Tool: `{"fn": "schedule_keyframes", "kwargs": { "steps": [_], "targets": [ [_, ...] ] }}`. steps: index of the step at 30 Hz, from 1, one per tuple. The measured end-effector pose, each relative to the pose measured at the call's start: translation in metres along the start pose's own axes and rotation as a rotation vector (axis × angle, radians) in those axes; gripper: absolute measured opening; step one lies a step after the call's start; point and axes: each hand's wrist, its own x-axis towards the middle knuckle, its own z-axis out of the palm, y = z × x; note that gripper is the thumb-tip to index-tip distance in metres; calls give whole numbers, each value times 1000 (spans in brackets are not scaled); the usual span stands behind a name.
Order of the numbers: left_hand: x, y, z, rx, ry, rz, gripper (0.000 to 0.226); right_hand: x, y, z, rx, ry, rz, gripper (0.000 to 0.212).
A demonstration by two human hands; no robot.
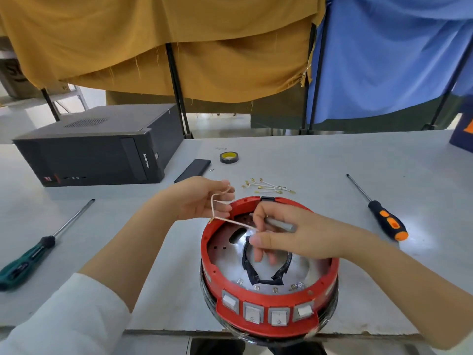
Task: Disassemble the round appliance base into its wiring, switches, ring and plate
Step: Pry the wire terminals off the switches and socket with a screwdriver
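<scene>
The round appliance base lies upside down at the table's near edge. Its red ring carries several grey rocker switches on the near side. Inside shows a shiny metal plate and a loop of black sleeved wiring. My left hand pinches a thin beige wire that runs across the ring's far left rim. My right hand reaches into the base, grips a grey pen-like tool and touches the wire's other end.
A small pile of loose wires with brass terminals lies beyond the base. A green-handled screwdriver lies at left, an orange-and-black one at right. A black computer case, a black phone and a tape roll sit farther back.
</scene>
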Motion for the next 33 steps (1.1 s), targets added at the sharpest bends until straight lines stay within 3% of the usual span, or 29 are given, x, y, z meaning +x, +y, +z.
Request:
{"fn": "schedule_keyframes", "kwargs": {
  "steps": [5,10,12,16,18,22,27,33],
  "targets": [
    [-10,2,7,142,-55,96,42,5,-10,-9,423,194,-139,24],
    [-19,2,15,-50,-189,293,76,14,-10,-28,807,336,-169,32],
    [-22,0,23,-107,-236,345,78,19,-9,-35,1002,369,-146,34],
    [-21,-5,42,-3,-198,439,67,29,-8,-42,1234,369,-93,30],
    [-18,-9,45,40,-199,426,62,33,-5,-40,1256,336,-47,30],
    [-13,-19,38,30,-27,299,23,36,12,-26,1090,343,116,33],
    [-10,-29,31,126,34,311,19,33,33,-12,1004,432,252,29],
    [-9,-17,24,164,129,373,21,38,19,-20,975,443,168,30]
  ]
}}
